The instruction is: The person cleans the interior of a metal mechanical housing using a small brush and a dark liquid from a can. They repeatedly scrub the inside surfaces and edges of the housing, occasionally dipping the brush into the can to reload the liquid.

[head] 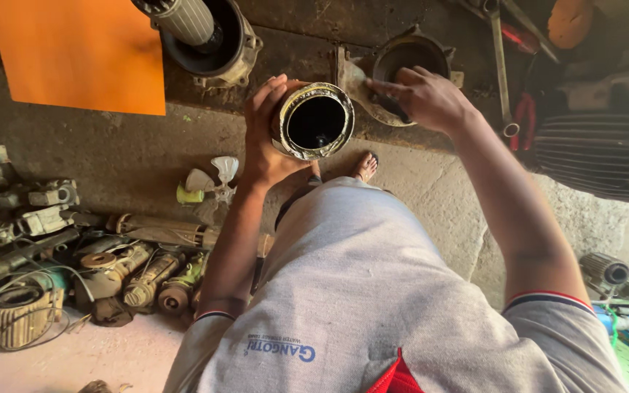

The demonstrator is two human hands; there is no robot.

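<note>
While held upright: left hand clasps metal cylinder around its wall.
Handling: likely heavy, rigid, greasy.
Right hand: loosely open, fingertips on end cover.

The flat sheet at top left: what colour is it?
Plain orange sheet, seen in the head view.

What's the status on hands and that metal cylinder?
Left hand grips the open metal cylinder. Right hand rests on the round housing on the bench. Nothing blocking between them.
</note>
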